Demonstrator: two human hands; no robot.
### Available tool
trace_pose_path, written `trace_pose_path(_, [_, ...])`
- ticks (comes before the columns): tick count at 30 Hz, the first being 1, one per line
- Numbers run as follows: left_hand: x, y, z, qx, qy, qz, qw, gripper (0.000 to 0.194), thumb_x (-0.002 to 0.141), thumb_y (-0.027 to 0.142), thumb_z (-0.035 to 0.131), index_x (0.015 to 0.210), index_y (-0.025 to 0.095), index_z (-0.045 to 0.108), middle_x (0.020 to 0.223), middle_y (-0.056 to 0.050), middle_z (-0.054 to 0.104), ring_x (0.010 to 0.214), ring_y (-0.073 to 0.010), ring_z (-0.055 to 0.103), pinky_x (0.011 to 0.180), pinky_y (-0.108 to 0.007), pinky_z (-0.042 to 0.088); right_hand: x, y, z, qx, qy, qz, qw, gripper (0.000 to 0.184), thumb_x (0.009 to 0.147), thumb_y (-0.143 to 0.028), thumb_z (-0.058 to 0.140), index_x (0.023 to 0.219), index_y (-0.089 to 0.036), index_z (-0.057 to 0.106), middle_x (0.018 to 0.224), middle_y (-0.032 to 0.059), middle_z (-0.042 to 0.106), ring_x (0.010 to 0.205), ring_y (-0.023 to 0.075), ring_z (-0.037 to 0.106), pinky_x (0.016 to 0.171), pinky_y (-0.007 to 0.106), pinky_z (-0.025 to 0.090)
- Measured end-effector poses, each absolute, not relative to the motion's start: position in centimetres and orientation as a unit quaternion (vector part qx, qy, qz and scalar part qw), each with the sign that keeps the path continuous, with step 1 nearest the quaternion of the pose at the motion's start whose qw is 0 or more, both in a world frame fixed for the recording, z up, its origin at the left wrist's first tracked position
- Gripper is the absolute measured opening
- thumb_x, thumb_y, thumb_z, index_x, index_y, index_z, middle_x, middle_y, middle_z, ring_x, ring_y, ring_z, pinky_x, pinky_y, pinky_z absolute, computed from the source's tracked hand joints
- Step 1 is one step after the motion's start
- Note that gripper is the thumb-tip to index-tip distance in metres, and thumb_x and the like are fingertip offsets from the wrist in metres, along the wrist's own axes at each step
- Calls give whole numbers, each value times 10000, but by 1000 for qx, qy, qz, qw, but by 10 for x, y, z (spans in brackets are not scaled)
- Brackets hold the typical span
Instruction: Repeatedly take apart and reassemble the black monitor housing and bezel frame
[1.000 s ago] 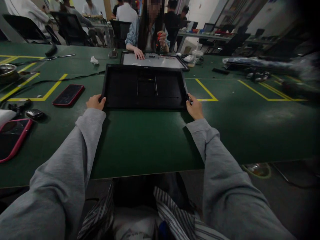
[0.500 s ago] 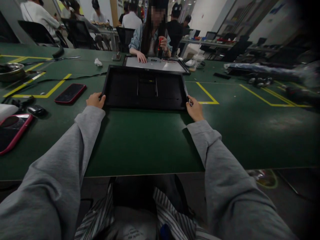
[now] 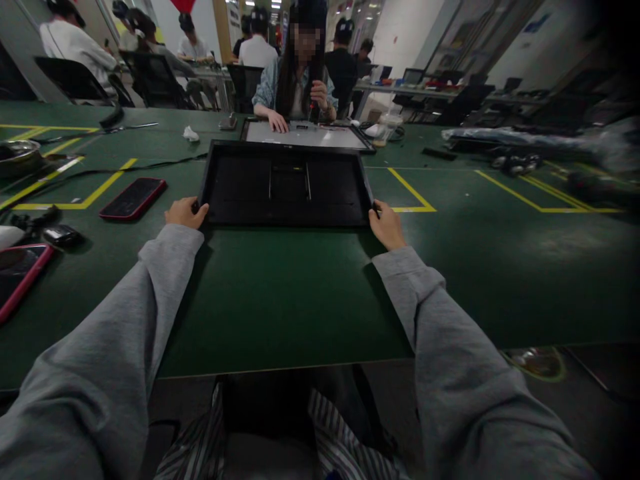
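Observation:
A black rectangular casing [image 3: 245, 190], which looks like a monitor's back cover with its hollow inside facing me, is in the middle of the green table. My left hand [image 3: 186, 213] grips its left edge, thumb toward the inner side. On the opposite edge my right hand [image 3: 387, 225] is closed in the same way. Just behind the casing lies a flat grey panel with a dark frame [image 3: 320, 137]. A co-worker across the table rests one hand [image 3: 277, 122] on that panel and holds a red-handled tool [image 3: 313, 103] over it in the other.
Two red-edged phones lie on the left, one farther off [image 3: 133, 199] and one nearer [image 3: 23, 273], with a black mouse [image 3: 63, 235] between. A metal bowl [image 3: 23, 157] stands far left. Plastic-wrapped parts [image 3: 480, 137] lie at right. Yellow tape marks the green table [image 3: 290, 293].
The view has tilted slightly, so the table and casing appear a little lower. Both my hands keep their hold on the casing. The co-worker's red-handled tool has come down toward the panel.

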State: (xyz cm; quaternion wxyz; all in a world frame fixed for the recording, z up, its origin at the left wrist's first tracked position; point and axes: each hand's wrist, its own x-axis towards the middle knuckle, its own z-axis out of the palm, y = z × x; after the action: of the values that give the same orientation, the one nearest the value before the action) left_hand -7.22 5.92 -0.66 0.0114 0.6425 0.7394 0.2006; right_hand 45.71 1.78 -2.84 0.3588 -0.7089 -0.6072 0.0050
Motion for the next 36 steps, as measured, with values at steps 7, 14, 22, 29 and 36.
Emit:
trace_pose_path(7, [-61,47,4,646,730,223,-27,433,941,353,427,1317,248,616,1458,-112,547,1383,-361,397,1089,-597,316,453,14,-23,-708,-612,-40,351,512,962,-385,392,1361,-130,587,1314,168,650,1230,323,584,1070,507,443])
trace_pose_path(14, [-59,48,5,640,726,247,-42,451,952,370,407,1335,226,598,1439,-118,564,1355,-330,429,1094,-561,311,450,13,-20,-713,-604,-53,353,523,970,-351,368,1400,-113,546,1345,189,622,1257,333,560,1055,532,441])
trace_pose_path(22, [-64,56,-1,649,731,212,-6,475,943,448,435,1323,235,625,1386,-135,604,1324,-359,474,1079,-568,349,455,15,-23,-721,-600,-32,345,517,956,-358,402,1380,-112,568,1323,198,634,1243,338,572,1048,542,449])
trace_pose_path(29, [-72,66,-10,650,718,247,35,548,916,476,463,1327,160,638,1251,-122,693,1153,-289,624,1005,-382,465,463,21,-29,-702,-599,1,385,497,906,-321,464,1344,-119,582,1277,180,667,1156,302,625,1019,504,483])
trace_pose_path(36, [-79,70,-13,633,706,306,85,496,919,415,468,1275,142,679,1225,-108,708,1163,-275,629,1023,-371,459,466,25,-32,-727,-586,-11,359,494,877,-280,478,1344,-148,571,1201,171,679,1126,320,607,1001,542,459])
